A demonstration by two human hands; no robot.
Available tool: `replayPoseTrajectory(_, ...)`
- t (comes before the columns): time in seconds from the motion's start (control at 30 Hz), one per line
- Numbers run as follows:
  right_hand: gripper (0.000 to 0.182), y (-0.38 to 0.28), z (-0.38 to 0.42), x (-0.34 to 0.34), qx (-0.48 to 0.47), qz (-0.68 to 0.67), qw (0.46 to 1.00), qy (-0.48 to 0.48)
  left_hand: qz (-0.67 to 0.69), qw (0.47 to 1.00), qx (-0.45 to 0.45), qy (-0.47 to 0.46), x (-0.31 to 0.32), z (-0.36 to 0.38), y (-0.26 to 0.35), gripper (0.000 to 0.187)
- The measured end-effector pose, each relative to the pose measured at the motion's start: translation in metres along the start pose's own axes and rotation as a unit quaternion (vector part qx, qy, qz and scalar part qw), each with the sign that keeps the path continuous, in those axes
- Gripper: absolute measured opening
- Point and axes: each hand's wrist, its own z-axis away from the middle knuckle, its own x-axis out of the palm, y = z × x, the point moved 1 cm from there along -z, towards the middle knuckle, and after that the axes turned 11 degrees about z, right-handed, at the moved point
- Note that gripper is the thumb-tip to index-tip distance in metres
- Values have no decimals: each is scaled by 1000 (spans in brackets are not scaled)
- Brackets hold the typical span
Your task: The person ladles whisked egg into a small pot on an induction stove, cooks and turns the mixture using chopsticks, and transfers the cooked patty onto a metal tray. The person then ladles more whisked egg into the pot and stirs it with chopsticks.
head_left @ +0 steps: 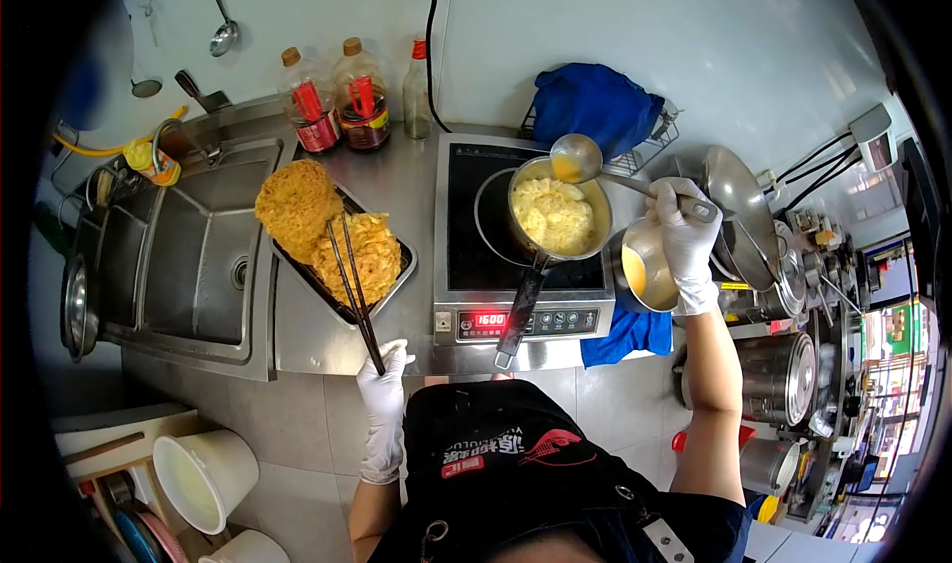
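My right hand point(686, 228), in a white glove, grips a metal ladle point(580, 158) whose bowl hangs over the upper right rim of a long-handled saucepan point(523, 310). Some yellow liquid shows in the ladle. Pale yellow, puffy egg-like food point(555, 214) fills the saucepan, which sits on an induction cooker point(466, 265). Below my right hand stands a metal pot point(662, 290) with yellow-orange liquid in it. My gloved left hand point(382, 379) is closed on long dark chopsticks point(359, 300); their tips reach over golden fried patties point(297, 206) on a dark tray point(409, 265).
A double sink point(193, 265) lies left of the tray. Sauce bottles point(362, 97) and a clear bottle point(416, 92) stand against the wall. A blue cloth point(595, 107) covers a wire rack behind the cooker. Large pans point(729, 181) lean at right; a white bucket point(205, 479) stands on the floor.
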Motion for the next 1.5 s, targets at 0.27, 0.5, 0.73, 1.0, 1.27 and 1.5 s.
replayPoseTrajectory(0.27, 11, 6, -4, 2, -1, -14, 1000, 1, -6, 1000, 11, 2, -4, -1, -2, 15)
replayPoseTrajectory(0.5, 10, 8, -4, 4, 1, -9, 1000, 4, -7, 1000, 20, 2, -4, -1, -2, 14)
replayPoseTrajectory(0.73, 7, 9, -7, 6, -24, -1, 1000, 13, -5, 1000, 22, 2, -5, -1, -4, 15)
replayPoseTrajectory(1.0, 9, 12, -5, 2, -26, 26, 999, 12, -4, 1000, 20, 0, -4, -1, -4, 14)
replayPoseTrajectory(1.27, 9, 8, -1, 1, -48, 35, 998, 9, -9, 1000, 9, -3, 0, 0, 0, 15)
replayPoseTrajectory(1.5, 7, 8, -2, 1, -47, 21, 999, 7, -14, 1000, 5, -2, 0, 0, 1, 16)
